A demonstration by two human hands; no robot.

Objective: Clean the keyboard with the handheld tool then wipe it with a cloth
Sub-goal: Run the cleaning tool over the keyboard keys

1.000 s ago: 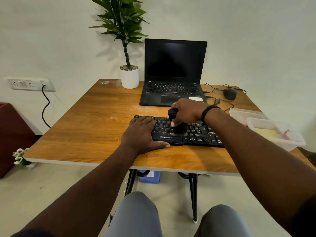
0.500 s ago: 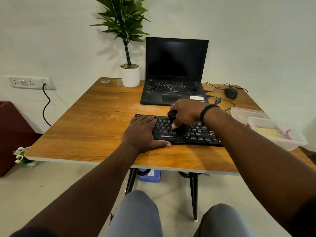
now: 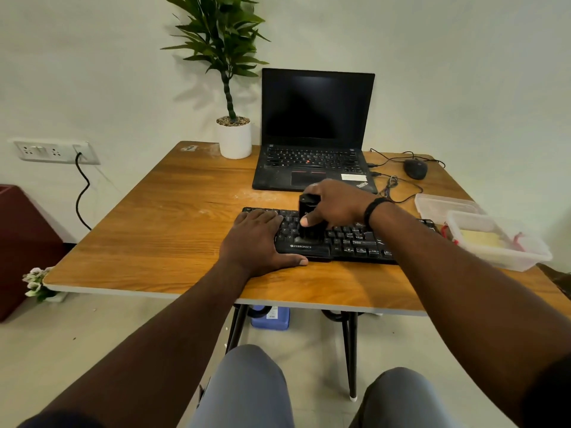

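While the wooden surface (image 3: 173, 211) fills most of the view, an open black laptop (image 3: 315, 131) stands at its far edge with its screen dark, and a potted plant (image 3: 231, 118) sits just to its left. Near the right edge lie two clear plastic containers (image 3: 494, 242), one behind the other; the nearer one holds something pale yellow. The black keyboard (image 3: 349, 242) lies across the middle of the surface, in front of the laptop. The left hand (image 3: 256, 242) rests flat on the keyboard's left end, fingers straight on the keys and thumb along its front edge. The right hand (image 3: 336, 205), a dark band at its wrist, grips a small black handheld tool (image 3: 309, 217) upright, its lower end on the keys. A black mouse (image 3: 415, 168) sits at the far right, its cable looping toward the laptop.
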